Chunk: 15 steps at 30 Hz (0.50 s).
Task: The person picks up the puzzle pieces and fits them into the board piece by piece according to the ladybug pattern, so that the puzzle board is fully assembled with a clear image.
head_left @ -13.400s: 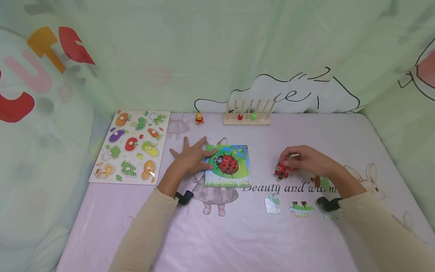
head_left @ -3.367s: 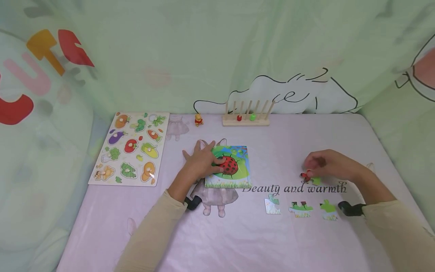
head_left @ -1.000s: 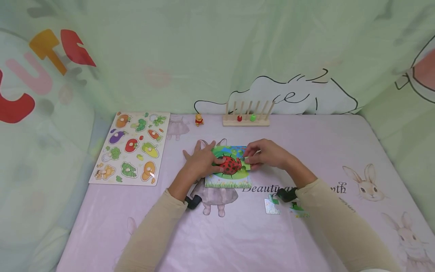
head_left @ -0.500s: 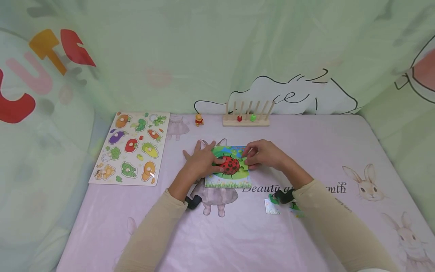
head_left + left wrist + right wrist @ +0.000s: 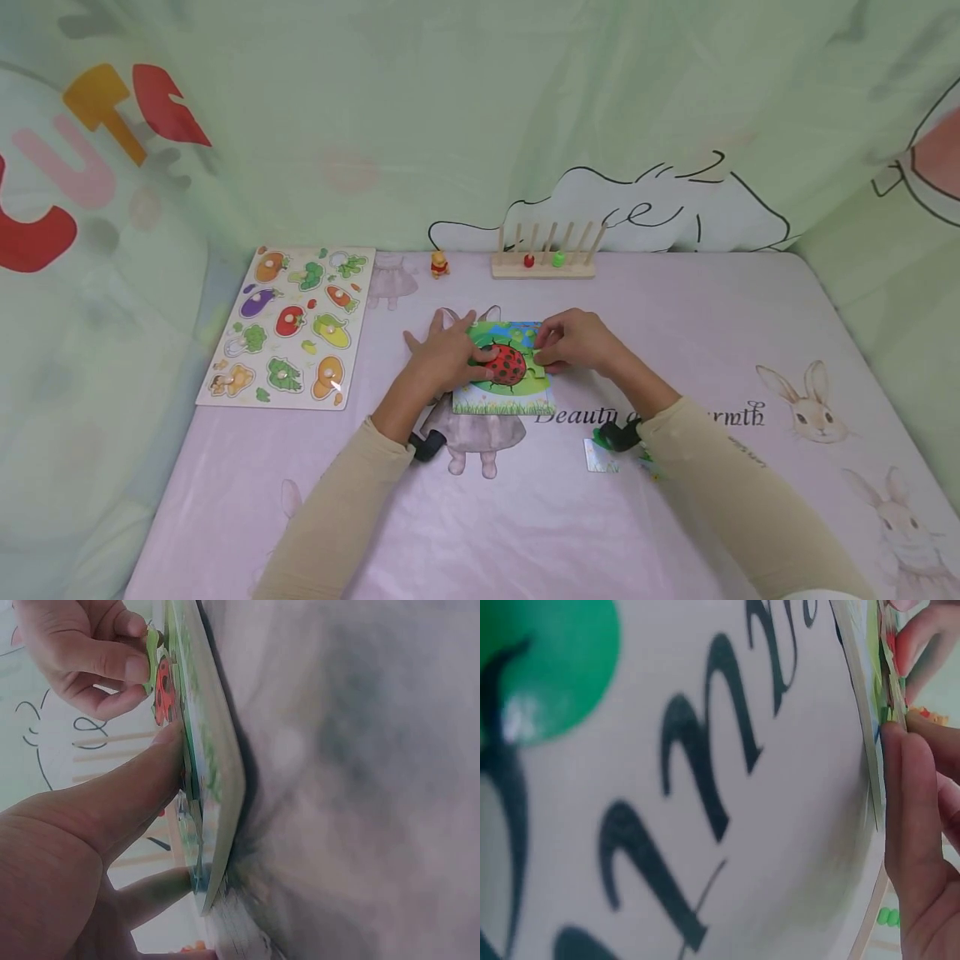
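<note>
A square ladybug jigsaw board (image 5: 502, 405) lies flat on the table in the head view. My left hand (image 5: 442, 360) rests on its left part with spread fingers, thumb over the red ladybug. At the board's right side, my right hand (image 5: 576, 343) pinches a green and red jigsaw piece (image 5: 537, 367) between thumb and fingers. In the left wrist view this piece (image 5: 152, 660) is tilted, standing up from the board's surface. The right wrist view shows the right fingertips (image 5: 909, 746) close at the board's edge. Part of the piece is hidden by the fingers.
Two loose jigsaw pieces lie in front: a pale one (image 5: 601, 457) and a green one (image 5: 651, 463), partly covered by the right wrist camera (image 5: 621, 435). A vegetable knob puzzle (image 5: 307, 346) lies left. At the back stand a bear figurine (image 5: 439, 265) and a wooden peg rack (image 5: 543, 271).
Since 3.4 s ago my right hand has carried the piece from the right over to the board. In the last second it has moved slightly left. The left hand stays put.
</note>
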Motion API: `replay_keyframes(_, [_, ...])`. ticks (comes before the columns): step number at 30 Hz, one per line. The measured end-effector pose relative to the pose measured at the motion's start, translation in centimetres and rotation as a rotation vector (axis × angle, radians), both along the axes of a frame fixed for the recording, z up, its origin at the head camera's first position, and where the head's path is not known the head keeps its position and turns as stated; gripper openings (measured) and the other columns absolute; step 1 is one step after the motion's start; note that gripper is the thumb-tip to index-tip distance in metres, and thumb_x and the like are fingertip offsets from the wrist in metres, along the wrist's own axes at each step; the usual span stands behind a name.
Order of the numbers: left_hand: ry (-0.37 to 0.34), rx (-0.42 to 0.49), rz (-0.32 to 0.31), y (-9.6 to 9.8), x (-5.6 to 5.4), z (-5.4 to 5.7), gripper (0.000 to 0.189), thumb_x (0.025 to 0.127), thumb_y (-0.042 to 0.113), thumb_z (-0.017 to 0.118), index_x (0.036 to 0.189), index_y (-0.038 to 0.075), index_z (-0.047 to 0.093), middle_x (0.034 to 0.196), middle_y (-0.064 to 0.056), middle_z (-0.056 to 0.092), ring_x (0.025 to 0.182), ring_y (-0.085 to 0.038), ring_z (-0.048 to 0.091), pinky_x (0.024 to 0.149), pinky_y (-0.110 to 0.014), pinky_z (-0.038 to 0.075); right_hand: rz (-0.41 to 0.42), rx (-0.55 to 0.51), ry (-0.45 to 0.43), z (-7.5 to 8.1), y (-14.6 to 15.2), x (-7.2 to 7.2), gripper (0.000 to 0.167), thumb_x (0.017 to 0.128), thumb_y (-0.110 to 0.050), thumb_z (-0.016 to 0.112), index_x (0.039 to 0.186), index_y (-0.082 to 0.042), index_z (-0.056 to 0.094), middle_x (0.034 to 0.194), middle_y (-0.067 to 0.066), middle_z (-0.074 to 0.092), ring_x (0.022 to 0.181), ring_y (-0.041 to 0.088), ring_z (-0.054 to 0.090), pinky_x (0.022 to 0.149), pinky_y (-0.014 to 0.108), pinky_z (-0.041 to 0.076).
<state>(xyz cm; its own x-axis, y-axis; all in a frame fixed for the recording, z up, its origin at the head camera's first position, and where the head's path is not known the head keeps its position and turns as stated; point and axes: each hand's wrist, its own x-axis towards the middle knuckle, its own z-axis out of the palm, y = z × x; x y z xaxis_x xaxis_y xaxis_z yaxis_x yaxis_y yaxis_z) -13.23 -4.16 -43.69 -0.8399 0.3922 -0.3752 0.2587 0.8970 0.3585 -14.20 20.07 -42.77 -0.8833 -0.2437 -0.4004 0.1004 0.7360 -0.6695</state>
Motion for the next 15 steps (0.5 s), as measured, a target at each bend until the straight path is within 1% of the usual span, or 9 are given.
replay_keyframes(2, [0.000,-0.001,0.001,0.01,0.02,0.03,0.043,0.091,0.050,0.073,0.132,0.045,0.064,0.172,0.002,0.018,0.157,-0.049,0.001,0.105,-0.088,0.010,0.001,0.037,0.027,0.07,-0.11,0.06,0.013,0.081,-0.019,0.083,0.088,-0.011,0.075,0.066,-0.001,0.070,0.061,0.011,0.064,0.060,0.028,0.042])
replay_keyframes(6, [0.001,-0.008,0.002,0.05,0.07,0.10,0.043,0.091,0.051,0.073,0.132,0.046,0.064,0.172,0.003,0.018,0.157,-0.048,0.002,0.105,-0.088,0.010,0.012,0.094,0.061,0.15,-0.30,0.14,0.014,0.081,-0.022,0.085,0.085,-0.012,0.076,0.061,-0.003,0.069,0.059,0.010,0.064,0.061,0.029,0.042])
replay_keyframes(9, [0.002,-0.011,0.001,0.11,0.08,0.13,0.043,0.091,0.051,0.073,0.132,0.046,0.064,0.172,0.003,0.018,0.157,-0.049,0.002,0.105,-0.088,0.010,0.021,0.116,0.066,0.11,-0.34,0.11,0.017,0.081,-0.023,0.085,0.088,-0.012,0.076,0.062,-0.002,0.069,0.057,0.011,0.066,0.060,0.028,0.043])
replay_keyframes(10, [0.002,-0.011,0.002,0.12,0.08,0.13,0.043,0.091,0.051,0.073,0.132,0.045,0.064,0.172,0.003,0.018,0.157,-0.049,0.002,0.105,-0.088,0.010,0.026,0.122,0.070,0.11,-0.29,0.08,0.019,0.081,-0.024,0.086,0.091,-0.011,0.075,0.063,-0.001,0.069,0.057,0.011,0.066,0.060,0.028,0.043])
replay_keyframes(12, [0.004,-0.012,0.004,0.16,0.07,0.14,0.043,0.090,0.051,0.073,0.132,0.045,0.064,0.172,0.003,0.018,0.157,-0.049,0.001,0.105,-0.088,0.011,0.041,0.136,0.080,0.13,-0.11,0.01,0.027,0.082,-0.027,0.085,0.102,-0.011,0.075,0.066,0.000,0.069,0.057,0.012,0.065,0.059,0.027,0.043])
replay_keyframes(15, [0.004,-0.005,0.012,0.20,0.05,0.14,0.043,0.090,0.051,0.074,0.132,0.044,0.065,0.172,0.004,0.019,0.156,-0.049,0.001,0.104,-0.088,0.010,0.086,0.168,0.101,0.14,0.31,-0.11,0.047,0.084,-0.031,0.083,0.127,-0.014,0.071,0.069,0.001,0.067,0.056,0.013,0.062,0.058,0.027,0.042])
